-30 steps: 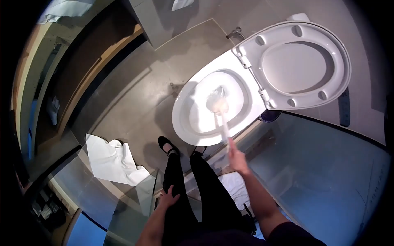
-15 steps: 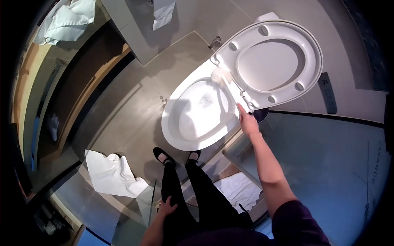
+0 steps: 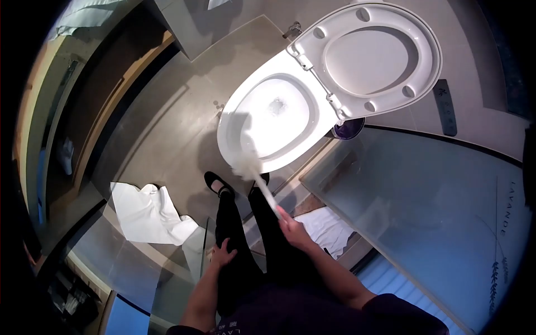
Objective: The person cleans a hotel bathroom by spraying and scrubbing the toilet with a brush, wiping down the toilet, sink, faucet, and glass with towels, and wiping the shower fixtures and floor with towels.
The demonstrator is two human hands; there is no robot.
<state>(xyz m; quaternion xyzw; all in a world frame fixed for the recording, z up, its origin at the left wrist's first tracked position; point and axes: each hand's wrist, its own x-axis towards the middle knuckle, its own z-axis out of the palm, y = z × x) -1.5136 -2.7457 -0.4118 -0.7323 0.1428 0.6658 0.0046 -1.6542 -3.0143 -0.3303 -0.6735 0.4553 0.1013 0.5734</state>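
Note:
My right hand (image 3: 296,231) is wrapped round the handle of a white toilet brush (image 3: 267,194). The brush head, pale and bristly, is over the front rim of the white toilet bowl (image 3: 325,124); whether it touches the rim I cannot tell. Behind the bowl, the seat and lid (image 3: 426,61) are raised. Inside the bowl, a little water shows at the bottom. My left hand (image 3: 223,255) lies against my left thigh near the knee, fingers spread, holding nothing.
A crumpled white towel (image 3: 148,218) lies on the floor at left, another white cloth (image 3: 326,229) at right. Frosted glass (image 3: 424,206) stands to the right. Beside the toilet is a dark round bin (image 3: 349,128). Wooden shelving (image 3: 111,84) runs along the left.
My right hand has drawn the brush from the hinge area at the back of the bowl toward me, past the front rim. The left hand stays on my leg. The view has tilted slightly downward.

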